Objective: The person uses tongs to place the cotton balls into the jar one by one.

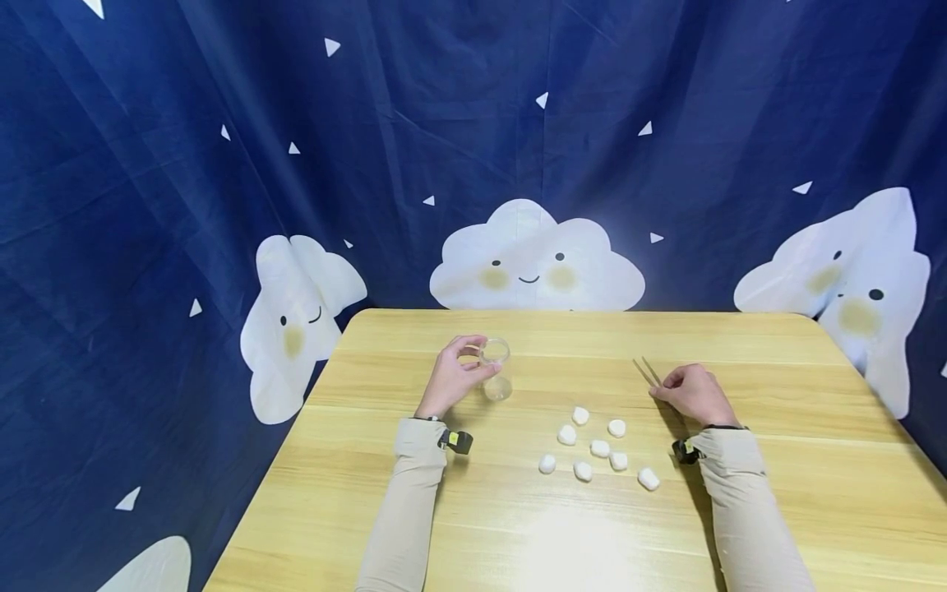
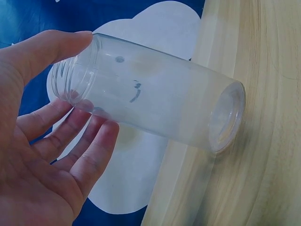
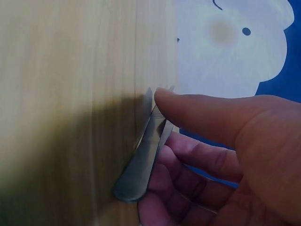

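Left hand (image 1: pixel 453 380): grip is on the clear jar (image 2: pixel 160 89), thumb on one side, fingertips on the opposite side. Hold is high, around the threaded neck; most of the body extends below the fingers, base toward the table (image 1: pixel 555 353). Jar roughly upright, mouth up. Can't tell if the base touches the wood.

Right hand (image 1: pixel 697 395): narrow pinch on the metal tweezers (image 3: pixel 138 165). Thumb pressed at the ribbed section, fingers curled on the other side. Rounded end sticks out behind the pinch, prongs run past the thumb, pointing away from the person; prong ends sit apart in the head view.

Eight white lumps (image 1: pixel 600 448) loose on the table, between the two forearms and nearer the person than either hand's grip. They're right of the jar, left of the tweezers, clear of both. Blue curtain (image 1: pixel 459 99) with cloud prints behind the table.
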`<state>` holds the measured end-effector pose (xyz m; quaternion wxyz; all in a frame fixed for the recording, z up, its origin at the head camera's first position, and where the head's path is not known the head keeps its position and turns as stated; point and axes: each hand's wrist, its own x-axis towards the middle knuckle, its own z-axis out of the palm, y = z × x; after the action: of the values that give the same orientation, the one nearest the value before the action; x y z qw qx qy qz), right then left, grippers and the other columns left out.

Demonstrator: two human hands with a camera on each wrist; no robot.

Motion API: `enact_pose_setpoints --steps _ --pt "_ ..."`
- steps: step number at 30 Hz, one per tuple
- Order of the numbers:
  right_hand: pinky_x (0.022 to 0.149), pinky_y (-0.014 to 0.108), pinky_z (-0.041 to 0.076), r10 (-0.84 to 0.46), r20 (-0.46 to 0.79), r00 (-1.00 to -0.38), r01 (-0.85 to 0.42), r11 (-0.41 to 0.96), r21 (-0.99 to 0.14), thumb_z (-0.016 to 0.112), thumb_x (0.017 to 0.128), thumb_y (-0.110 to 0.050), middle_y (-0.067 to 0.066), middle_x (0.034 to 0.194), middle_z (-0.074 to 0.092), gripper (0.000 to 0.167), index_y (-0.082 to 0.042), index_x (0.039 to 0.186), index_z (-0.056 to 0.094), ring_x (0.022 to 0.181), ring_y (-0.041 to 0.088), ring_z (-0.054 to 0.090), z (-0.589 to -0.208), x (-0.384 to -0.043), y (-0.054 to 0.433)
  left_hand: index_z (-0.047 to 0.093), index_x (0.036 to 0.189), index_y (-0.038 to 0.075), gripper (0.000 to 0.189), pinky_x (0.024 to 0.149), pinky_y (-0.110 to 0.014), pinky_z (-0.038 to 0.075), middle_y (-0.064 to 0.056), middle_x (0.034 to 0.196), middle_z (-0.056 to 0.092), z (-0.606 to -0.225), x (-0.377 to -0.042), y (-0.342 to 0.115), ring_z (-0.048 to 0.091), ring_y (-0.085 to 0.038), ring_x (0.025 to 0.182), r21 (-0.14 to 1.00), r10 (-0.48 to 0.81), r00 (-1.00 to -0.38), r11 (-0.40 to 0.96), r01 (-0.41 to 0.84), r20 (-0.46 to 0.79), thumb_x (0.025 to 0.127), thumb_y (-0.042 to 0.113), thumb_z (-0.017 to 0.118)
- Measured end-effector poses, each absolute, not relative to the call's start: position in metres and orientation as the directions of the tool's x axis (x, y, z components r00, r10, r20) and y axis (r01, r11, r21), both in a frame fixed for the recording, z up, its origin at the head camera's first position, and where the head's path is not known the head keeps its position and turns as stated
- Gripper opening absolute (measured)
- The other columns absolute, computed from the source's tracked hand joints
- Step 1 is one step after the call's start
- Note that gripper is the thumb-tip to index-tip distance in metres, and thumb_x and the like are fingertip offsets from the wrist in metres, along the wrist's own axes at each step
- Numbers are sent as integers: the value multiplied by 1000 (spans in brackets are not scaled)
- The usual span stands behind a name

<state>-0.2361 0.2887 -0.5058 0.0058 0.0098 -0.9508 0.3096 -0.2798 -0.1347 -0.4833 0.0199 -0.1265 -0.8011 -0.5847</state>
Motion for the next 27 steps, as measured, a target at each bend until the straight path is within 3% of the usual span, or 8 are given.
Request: enact_pose_setpoints --steps 7,12,27 --pt "58 29 45 -16 -6 -1000 -9 797 -604 76 90 -21 0 63 65 21 -1 82 72 62 16 56 -506 -236 289 64 133 6 59 105 -41 60 -10 133 63 -484 -279 -135 61 -28 122 933 180 -968 282 223 177 82 21 88" --pt "59 28 45 -26 -22 -999 -7 799 -601 73 92 -20 0 62 65 22 -1 81 72 62 16 57 -502 -234 287 63 135 3 62 105 -40 60 -9 133 63 -484 -280 -134 60 -27 122 934 183 -968 283 220 172 82 21 88" --pt "65 28 48 -71 -25 -997 -40 783 -620 64 99 -19 10 78 69 25 4 94 71 68 16 58 -484 -232 277 63 136 4 63 105 -39 60 -8 133 63 -484 -281 -135 60 -27 122 936 183 -968 277 216 169 82 22 88"
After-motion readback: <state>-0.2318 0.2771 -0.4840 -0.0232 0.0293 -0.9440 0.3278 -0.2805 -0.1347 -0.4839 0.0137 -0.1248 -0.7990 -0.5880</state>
